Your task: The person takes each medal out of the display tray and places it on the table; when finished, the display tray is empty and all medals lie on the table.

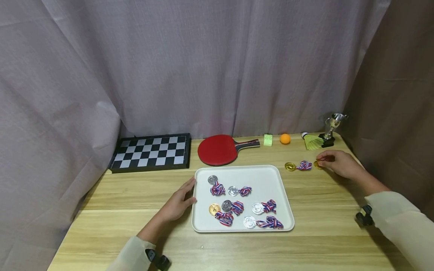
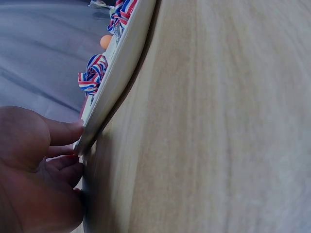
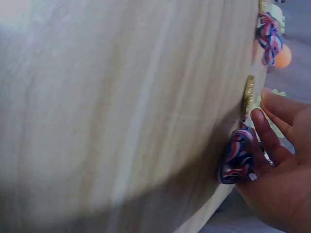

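A white tray (image 1: 268, 177) lies mid-table and holds several silver medals (image 1: 233, 191) and one gold medal (image 1: 214, 209), each with a red, white and blue ribbon. My left hand (image 1: 184, 195) rests flat on the table, its straight fingers (image 2: 65, 133) touching the tray's left rim (image 2: 121, 73). My right hand (image 1: 333, 162) is at the far right, its fingertips (image 3: 260, 126) touching a gold medal (image 1: 318, 165) (image 3: 249, 94) and its ribbon (image 3: 236, 155), which lie on the table. A second gold medal (image 1: 290, 166) with a ribbon (image 1: 304, 165) lies just left of it.
Along the back edge stand a chessboard (image 1: 150, 151), a red paddle (image 1: 217, 149), a green block (image 1: 268, 140), an orange ball (image 1: 285, 138), a yellow shuttlecock (image 1: 312, 141) and a small trophy (image 1: 331, 130). A curtain hangs behind and at both sides.
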Available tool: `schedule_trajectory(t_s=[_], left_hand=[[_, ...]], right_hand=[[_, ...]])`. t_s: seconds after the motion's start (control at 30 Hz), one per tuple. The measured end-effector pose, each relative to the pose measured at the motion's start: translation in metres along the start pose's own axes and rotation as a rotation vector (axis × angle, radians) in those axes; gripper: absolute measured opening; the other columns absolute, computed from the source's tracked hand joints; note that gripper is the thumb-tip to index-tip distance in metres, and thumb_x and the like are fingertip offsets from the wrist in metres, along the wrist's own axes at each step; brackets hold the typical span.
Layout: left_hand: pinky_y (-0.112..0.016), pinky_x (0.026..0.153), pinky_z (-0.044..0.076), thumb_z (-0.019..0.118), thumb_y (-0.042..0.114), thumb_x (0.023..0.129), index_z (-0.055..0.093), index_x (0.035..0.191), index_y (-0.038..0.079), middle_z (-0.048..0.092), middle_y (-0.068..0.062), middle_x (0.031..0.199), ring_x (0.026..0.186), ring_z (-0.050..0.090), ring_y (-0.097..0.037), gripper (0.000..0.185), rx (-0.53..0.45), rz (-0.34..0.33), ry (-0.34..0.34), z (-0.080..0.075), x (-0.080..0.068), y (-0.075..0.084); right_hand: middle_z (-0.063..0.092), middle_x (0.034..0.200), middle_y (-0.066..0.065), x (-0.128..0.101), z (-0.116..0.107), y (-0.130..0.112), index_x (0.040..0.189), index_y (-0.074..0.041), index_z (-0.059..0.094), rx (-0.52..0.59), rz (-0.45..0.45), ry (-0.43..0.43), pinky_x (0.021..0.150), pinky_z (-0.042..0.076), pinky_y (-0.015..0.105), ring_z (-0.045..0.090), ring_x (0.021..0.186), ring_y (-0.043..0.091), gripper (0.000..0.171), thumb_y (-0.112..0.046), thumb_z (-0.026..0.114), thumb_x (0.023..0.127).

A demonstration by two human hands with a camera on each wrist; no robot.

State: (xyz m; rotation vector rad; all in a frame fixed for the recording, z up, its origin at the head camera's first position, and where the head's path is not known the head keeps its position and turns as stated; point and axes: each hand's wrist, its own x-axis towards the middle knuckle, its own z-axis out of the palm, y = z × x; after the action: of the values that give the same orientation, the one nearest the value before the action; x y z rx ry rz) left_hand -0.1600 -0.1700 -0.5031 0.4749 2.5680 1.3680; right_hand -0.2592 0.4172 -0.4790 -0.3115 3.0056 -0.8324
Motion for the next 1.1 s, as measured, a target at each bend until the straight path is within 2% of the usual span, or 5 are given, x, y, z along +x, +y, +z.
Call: schedule_trajectory(t_s=[0.1,0.2,0.37,0.67,1.1], left_hand=[[-0.05,0.128,0.017,0.059,0.0,0.101,0.029,0.157,-0.008,0.024,-0.02,0.169,0.157,0.019,-0.036,0.064,-0.005,-0.001,0.0,0.0,0.0,-0.001],[-0.051,0.128,0.016,0.059,0.0,0.102,0.029,0.158,-0.008,0.024,-0.02,0.169,0.157,0.019,-0.036,0.064,-0.01,-0.002,-0.001,0.0,-0.001,-0.001],[-0.05,0.128,0.016,0.059,0.0,0.102,0.029,0.158,-0.008,0.024,-0.02,0.169,0.157,0.018,-0.036,0.064,-0.009,-0.003,-0.002,0.0,0.0,-0.001],[-0.05,0.127,0.017,0.06,-0.001,0.101,0.03,0.157,-0.008,0.024,-0.021,0.168,0.156,0.02,-0.037,0.065,0.002,0.005,-0.001,0.0,0.0,-0.001],[-0.051,0.127,0.017,0.06,0.0,0.101,0.029,0.158,-0.007,0.024,-0.02,0.169,0.157,0.019,-0.036,0.065,0.007,-0.003,0.001,0.0,0.0,0.0]], right_hand=[[0.075,0.105,0.02,-0.004,-0.004,-0.009,0.115,0.002,0.072,-0.008,-0.012,0.021,0.078,0.052,0.03,0.07,0.097,0.035,0.025,-0.015,0.072,0.098],[0.072,0.115,0.026,-0.009,-0.007,-0.021,0.119,0.001,0.071,-0.011,-0.021,0.041,0.087,0.052,0.047,0.065,0.109,0.046,0.028,-0.016,0.071,0.098],[0.067,0.123,0.029,-0.018,-0.008,-0.049,0.121,0.001,0.071,0.019,-0.042,0.066,0.093,0.046,0.062,0.06,0.115,0.047,0.029,-0.016,0.072,0.097],[0.071,0.117,0.019,-0.037,0.009,-0.108,0.119,0.0,0.072,0.111,-0.099,0.042,0.096,0.049,0.061,0.062,0.11,0.038,0.028,-0.017,0.074,0.096],[0.073,0.114,0.009,-0.055,0.066,-0.172,0.119,-0.003,0.073,0.273,-0.196,-0.178,0.101,0.053,0.058,0.066,0.11,0.032,0.026,-0.013,0.074,0.095]])
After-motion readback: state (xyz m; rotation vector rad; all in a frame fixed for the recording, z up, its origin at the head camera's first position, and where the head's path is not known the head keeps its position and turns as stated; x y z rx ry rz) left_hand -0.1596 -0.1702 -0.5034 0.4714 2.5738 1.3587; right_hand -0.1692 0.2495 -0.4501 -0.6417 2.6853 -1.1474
